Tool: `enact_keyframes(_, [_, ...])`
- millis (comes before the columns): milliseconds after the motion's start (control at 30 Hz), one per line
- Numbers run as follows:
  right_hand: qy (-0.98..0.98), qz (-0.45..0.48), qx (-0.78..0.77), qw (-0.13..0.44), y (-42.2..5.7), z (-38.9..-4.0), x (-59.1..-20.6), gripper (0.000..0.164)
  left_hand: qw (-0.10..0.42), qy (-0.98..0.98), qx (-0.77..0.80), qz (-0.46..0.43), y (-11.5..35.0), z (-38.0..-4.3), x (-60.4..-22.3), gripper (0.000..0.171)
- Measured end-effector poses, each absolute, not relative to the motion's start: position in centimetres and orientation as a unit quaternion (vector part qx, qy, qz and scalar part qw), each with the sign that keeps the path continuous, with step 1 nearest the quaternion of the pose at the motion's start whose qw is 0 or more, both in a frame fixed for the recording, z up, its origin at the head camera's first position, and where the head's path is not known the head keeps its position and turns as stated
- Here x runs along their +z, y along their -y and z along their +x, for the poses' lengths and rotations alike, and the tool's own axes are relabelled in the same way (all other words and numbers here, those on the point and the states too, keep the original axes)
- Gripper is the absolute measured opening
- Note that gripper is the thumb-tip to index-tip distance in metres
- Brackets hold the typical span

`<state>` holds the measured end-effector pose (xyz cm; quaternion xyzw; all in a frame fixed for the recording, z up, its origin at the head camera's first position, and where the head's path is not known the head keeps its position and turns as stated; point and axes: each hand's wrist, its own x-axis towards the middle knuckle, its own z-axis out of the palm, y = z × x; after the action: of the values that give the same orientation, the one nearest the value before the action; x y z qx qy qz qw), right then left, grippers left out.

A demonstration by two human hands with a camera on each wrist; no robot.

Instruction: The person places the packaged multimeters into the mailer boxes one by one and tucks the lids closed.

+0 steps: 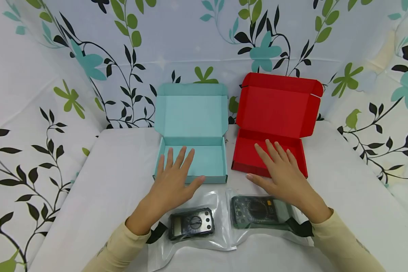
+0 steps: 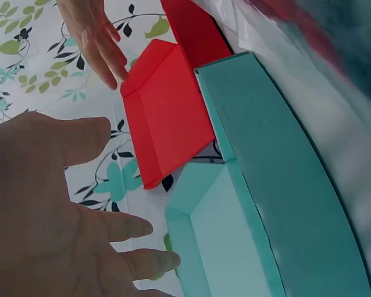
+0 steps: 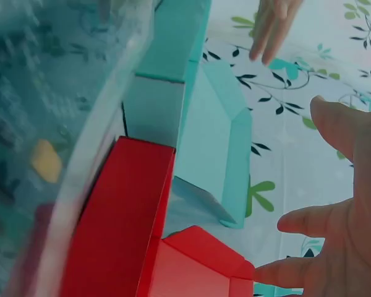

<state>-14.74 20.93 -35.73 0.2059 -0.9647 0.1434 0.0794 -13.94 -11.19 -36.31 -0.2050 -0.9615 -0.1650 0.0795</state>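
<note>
My left hand (image 1: 174, 185) hovers with spread, straight fingers in front of an open light-blue cardboard box (image 1: 207, 160), holding nothing. Over the front of an open red cardboard box (image 1: 271, 109), my right hand (image 1: 283, 175) is spread the same way and holds nothing. Both boxes have their lids raised at the back, and no contents show inside. Nearer me, below the left hand, a small black multimeter (image 1: 191, 223) lies in a clear plastic bag (image 1: 220, 234). A larger dark green multimeter (image 1: 254, 211) lies in another clear bag, partly hidden by the right wrist.
A white cloth (image 1: 115, 177) covers the table. Behind and at the sides hangs a white curtain (image 1: 183, 45) printed with leaves and flowers. The two boxes stand side by side with a narrow gap, and the bags meet in front of them.
</note>
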Motion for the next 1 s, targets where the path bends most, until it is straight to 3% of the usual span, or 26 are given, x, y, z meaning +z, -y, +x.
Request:
enact_keyframes(467, [0.954,0.254,0.125,0.098,-21.7,-10.9,-37.5,0.09,0.047,0.953,-0.144,-0.263,7.6,-14.8,-36.2,0.079])
enact_keyframes(733, [0.955,0.263,0.131,0.025,-22.0,-8.6,-39.5,0.091,0.029,0.95,-0.109,-0.292,5.6,-15.9,-36.6,0.081])
enact_keyframes(1000, [0.952,0.285,0.11,-0.007,-23.0,-8.2,-41.0,0.09,-0.004,0.945,-0.092,-0.313,3.9,-17.1,-36.8,0.08])
